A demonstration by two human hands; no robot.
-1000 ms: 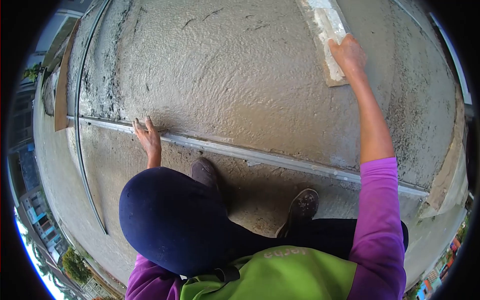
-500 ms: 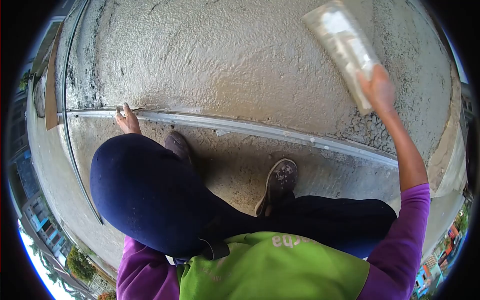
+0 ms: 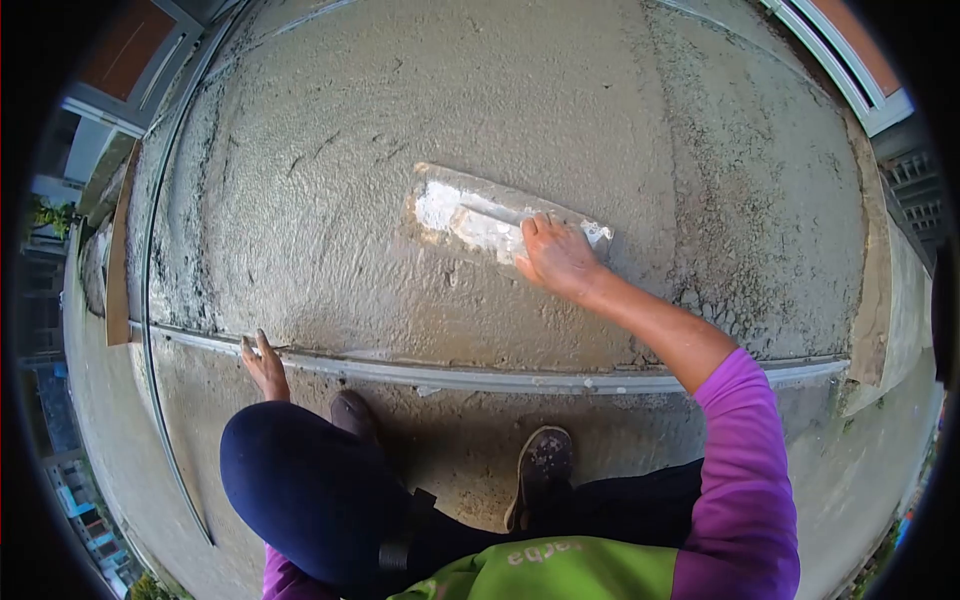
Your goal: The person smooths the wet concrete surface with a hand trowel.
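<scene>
My right hand (image 3: pixel 560 258) is wrapped round the handle of a long, flat finishing trowel (image 3: pixel 445 208), its back crusted with pale cement. The blade lies low over the wet grey concrete (image 3: pixel 340 240), slanting from upper left to lower right in the head view. To the left, my left hand (image 3: pixel 265 368) rests at a long metal bar (image 3: pixel 480 378), thumb and fingers apart. That bar runs crosswise along the near edge of the wet concrete. Rougher, lumpy concrete (image 3: pixel 740 230) shows to the right of the trowel.
A thin dark rod (image 3: pixel 150 300) stretches lengthwise on the left, beside an upright board (image 3: pixel 118 260). My shoes (image 3: pixel 546 465) stand on the near side of the bar. Another board (image 3: pixel 872 270) edges the concrete at right. Framed panels (image 3: pixel 850 60) rise beyond the far corners.
My right hand has swept the trowel from the far right to the middle of the wet concrete and turned it nearly crosswise. My left hand stays by the bar; the camera view has tilted up.
</scene>
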